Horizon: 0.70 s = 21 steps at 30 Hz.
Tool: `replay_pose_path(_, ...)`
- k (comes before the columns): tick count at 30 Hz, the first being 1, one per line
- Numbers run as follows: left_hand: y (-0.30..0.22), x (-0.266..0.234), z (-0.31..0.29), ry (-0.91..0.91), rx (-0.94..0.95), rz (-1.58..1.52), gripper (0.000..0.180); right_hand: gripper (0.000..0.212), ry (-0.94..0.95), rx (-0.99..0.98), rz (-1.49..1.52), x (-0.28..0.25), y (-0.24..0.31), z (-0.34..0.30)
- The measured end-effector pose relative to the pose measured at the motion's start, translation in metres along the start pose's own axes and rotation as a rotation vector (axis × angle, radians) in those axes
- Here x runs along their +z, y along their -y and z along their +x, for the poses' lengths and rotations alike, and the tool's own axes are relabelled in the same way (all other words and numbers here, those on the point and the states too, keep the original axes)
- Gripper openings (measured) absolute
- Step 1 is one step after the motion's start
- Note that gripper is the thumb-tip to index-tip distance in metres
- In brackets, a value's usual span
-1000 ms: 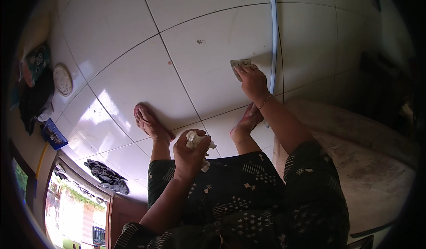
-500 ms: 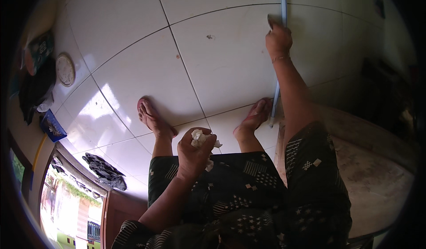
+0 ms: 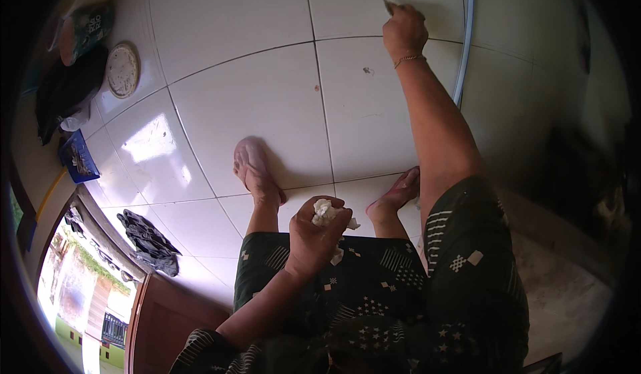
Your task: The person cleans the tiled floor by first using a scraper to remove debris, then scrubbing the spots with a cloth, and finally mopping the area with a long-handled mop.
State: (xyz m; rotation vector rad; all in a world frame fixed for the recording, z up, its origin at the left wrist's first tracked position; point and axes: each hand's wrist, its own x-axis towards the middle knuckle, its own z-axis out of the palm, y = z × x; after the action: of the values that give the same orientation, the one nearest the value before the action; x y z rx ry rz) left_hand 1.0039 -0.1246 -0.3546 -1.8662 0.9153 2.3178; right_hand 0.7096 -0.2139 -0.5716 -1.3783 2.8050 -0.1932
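Observation:
My left hand (image 3: 308, 248) is closed around a crumpled wad of white tissue or paper (image 3: 325, 212) in front of my lap, with loose ends poking out between and below the fingers. My right arm stretches far forward and to the right. Low over the white tiled floor (image 3: 247, 100), my right hand (image 3: 406, 35) grips a small, thin, flat piece (image 3: 388, 6), whose dark pointed tip shows past the fingers; its kind cannot be made out. A dark smudge (image 3: 368, 71) lies on the tile below and left of that wrist.
A pale blue strip or pole (image 3: 465, 47) runs along the floor at right. To the left are a round white lid (image 3: 123, 70), a black bag (image 3: 70, 94), a blue dustpan (image 3: 79, 156) with litter in it and a dark crumpled cloth (image 3: 148, 242). Beyond the cloth is a bright doorway (image 3: 87, 287).
My right hand has moved forward and left, away from the blue strip, still holding the thin piece. My feet have shifted and the view has swung. My left hand keeps the white wad.

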Motion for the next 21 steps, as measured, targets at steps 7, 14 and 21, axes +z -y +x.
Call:
replay_pose_path(7,-0.035,-0.031,-0.009,-0.016,0.062,-0.043,0.021,0.034,0.377,-0.208,0.155,-0.095,0.082,-0.056)
replay_pose_path(14,-0.045,-0.072,-0.022,-0.087,0.024,-0.169,0.019,0.016,0.854,-0.246,0.168,-0.183,0.094,-0.213)
replay_pose_path(21,-0.060,-0.128,-0.081,-0.124,0.099,-0.584,0.015,0.021,0.939,-0.146,0.259,-0.184,0.129,-0.209)
